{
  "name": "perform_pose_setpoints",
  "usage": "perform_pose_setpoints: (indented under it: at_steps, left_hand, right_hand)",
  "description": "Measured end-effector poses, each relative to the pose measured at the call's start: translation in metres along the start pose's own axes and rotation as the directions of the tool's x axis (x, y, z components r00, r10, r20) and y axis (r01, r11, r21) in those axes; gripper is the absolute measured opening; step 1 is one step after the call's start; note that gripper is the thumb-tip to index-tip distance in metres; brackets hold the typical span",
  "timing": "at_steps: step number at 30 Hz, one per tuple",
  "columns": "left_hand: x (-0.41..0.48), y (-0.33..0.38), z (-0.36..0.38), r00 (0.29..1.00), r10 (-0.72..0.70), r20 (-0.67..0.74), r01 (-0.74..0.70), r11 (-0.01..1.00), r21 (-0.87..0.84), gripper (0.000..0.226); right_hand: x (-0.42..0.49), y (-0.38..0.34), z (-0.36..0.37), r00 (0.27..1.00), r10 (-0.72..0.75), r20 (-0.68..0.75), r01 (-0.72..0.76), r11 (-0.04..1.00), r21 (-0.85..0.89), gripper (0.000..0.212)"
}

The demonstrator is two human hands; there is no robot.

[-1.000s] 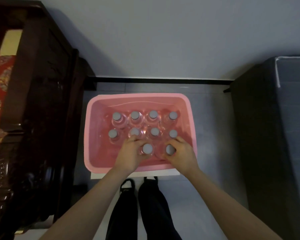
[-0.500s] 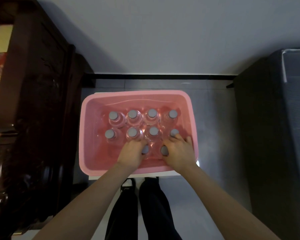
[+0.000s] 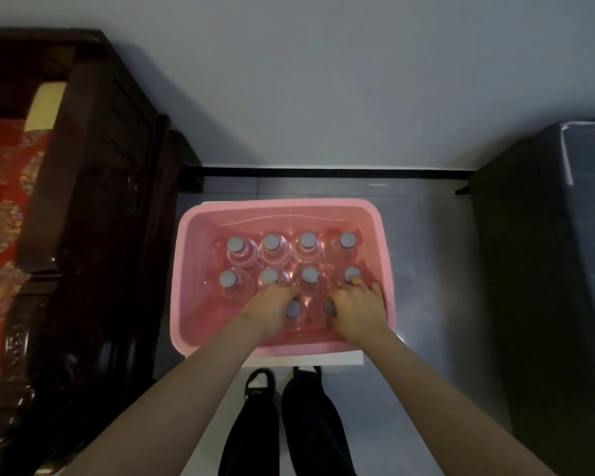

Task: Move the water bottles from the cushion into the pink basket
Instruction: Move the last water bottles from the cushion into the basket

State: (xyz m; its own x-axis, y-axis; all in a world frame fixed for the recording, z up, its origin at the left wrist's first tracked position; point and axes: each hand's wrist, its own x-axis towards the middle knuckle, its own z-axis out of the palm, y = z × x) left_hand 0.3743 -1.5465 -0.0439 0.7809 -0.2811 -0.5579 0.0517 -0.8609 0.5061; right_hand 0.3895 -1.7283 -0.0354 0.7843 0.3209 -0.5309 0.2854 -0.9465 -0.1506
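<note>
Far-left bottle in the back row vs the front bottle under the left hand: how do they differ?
The back-row bottle stands free, untouched, cap fully visible. The front bottle sits nearer the basket's front wall, in the left hand, whose grip partly covers its cap. Both are upright, clear and grey-capped, inside the pink basket.

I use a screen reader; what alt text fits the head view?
Two bare hands, left hand and right hand, each grip a capped water bottle in a pink basket already holding eight upright bottles, on a grey floor.
</note>
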Motion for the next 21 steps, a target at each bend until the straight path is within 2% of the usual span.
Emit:
perform_pose_setpoints:
  at_steps: [2, 4, 5, 7, 9, 13, 16, 21]
  left_hand:
    - [-0.004, 0.002, -0.017, 0.999, 0.025, 0.046, -0.027, 0.999, 0.042, 0.037]
    - [-0.011, 0.009, -0.041, 0.999, 0.049, 0.0, -0.049, 0.999, -0.002, 0.036]
    - [-0.015, 0.012, -0.053, 0.997, 0.056, -0.055, -0.058, 0.997, -0.043, 0.034]
    - [-0.027, 0.019, -0.081, 0.969, 0.056, -0.24, -0.075, 0.995, -0.069, 0.034]
    - [-0.044, 0.022, -0.11, 0.904, 0.058, -0.423, -0.088, 0.995, -0.05, 0.04]
    - [-0.098, 0.016, -0.164, 0.761, 0.052, -0.647, -0.102, 0.994, -0.041, 0.054]
    - [-0.145, -0.001, -0.19, 0.662, 0.002, -0.749, -0.101, 0.991, -0.087, 0.058]
    - [-0.296, -0.075, -0.198, 0.382, -0.181, -0.906, 0.03, 0.983, -0.183, 0.058]
  right_hand:
    - [-0.006, 0.006, -0.013, 1.0, 0.028, 0.001, -0.028, 0.986, 0.163, 0.018]
    - [-0.012, 0.012, -0.036, 0.996, 0.07, -0.058, -0.046, 0.94, 0.337, 0.015]
    - [-0.014, 0.014, -0.05, 0.989, 0.082, -0.125, -0.031, 0.929, 0.369, 0.014]
    - [-0.018, 0.015, -0.081, 0.948, 0.077, -0.309, 0.039, 0.935, 0.353, 0.028]
    - [-0.021, 0.004, -0.119, 0.882, 0.04, -0.469, 0.123, 0.942, 0.311, 0.04]
    - [-0.031, -0.049, -0.183, 0.775, -0.059, -0.629, 0.259, 0.938, 0.231, 0.046]
    - [-0.036, -0.091, -0.202, 0.743, -0.095, -0.663, 0.315, 0.923, 0.22, 0.046]
    - [-0.069, -0.22, -0.202, 0.676, -0.304, -0.672, 0.491, 0.865, 0.104, 0.046]
